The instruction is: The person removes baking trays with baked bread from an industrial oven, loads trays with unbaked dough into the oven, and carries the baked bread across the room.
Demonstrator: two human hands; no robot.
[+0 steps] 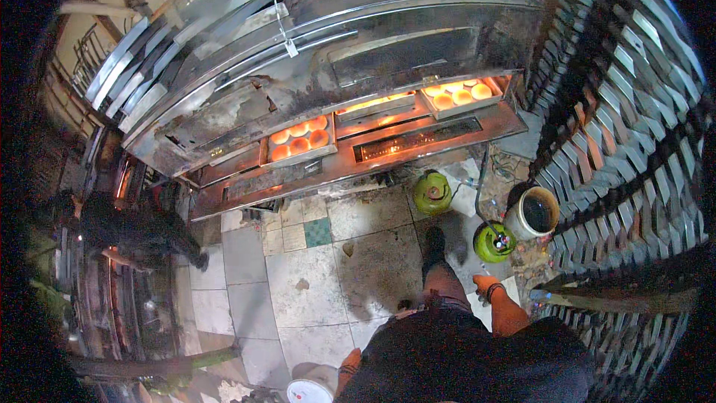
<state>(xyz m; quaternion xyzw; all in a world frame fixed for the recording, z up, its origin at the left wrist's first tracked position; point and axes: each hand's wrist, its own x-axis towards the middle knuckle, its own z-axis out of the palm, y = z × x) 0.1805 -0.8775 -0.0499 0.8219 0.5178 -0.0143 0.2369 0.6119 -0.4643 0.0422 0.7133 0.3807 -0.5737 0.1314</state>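
Observation:
My right hand [488, 288] hangs beside my body, its fingers loosely apart with nothing visible in them. Nearest to it is a green gas cylinder [492, 245] with a regulator and hose on top. My left hand [349, 363] is low at my other side, next to a round white lidded container [309, 391]; its fingers are too hidden to read. Ahead, in a long, worn metal oven [313, 67], a tray of round buns [300, 141] sits at the left of the glowing opening. Another bun tray [460, 97] is at the right.
A second green cylinder [432, 192] stands before the oven. On the right are a bucket [537, 211] of dark liquid and tall racks [626, 112] of metal trays. Another person [138, 227] is at the far left. More trays [186, 37] rest on the oven's top.

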